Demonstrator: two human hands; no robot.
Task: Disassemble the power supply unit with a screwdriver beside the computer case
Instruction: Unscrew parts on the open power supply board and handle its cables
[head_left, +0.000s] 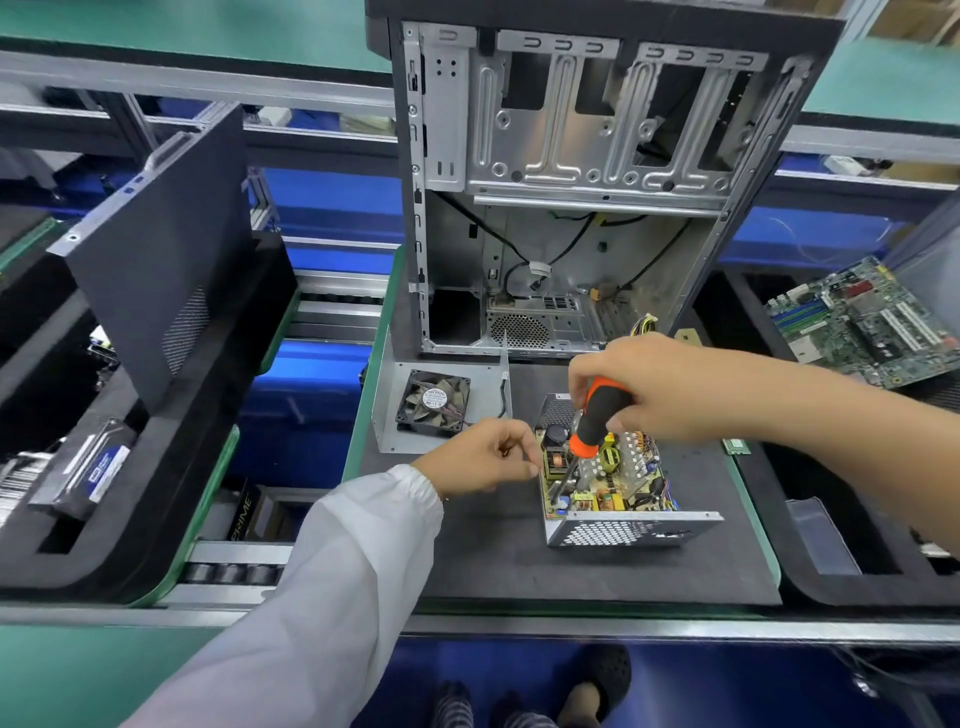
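Already well into the job, judging by the layout: PSU (618, 499) open-topped on the dark tabletop (493, 561), board and coils bare, perforated end wall nearest, long axis running from that wall away toward the case, tilted slightly left. Left hand (483, 457) at the near-left edge of the PSU, fingers curled with tips pinched together against the board's edge; whether on a screw or only bracing, cannot tell. Right hand (649, 389) wrapped round the orange-and-black screwdriver (592, 421), handle up and leaning away to the right, shaft pointing down and toward the near-left corner of the board, tip apparently at a screw there. Probably still to do: remaining board screws out, board lifted from the shell. Further left, just beyond the left hand, cover (395, 415) already off, lying with its fan (434, 402) facing up. Farthest, case (571, 171) standing open and gutted, directly behind the PSU, a few cables hanging inside. Off to the right, motherboard (862, 322) in a separate tray.
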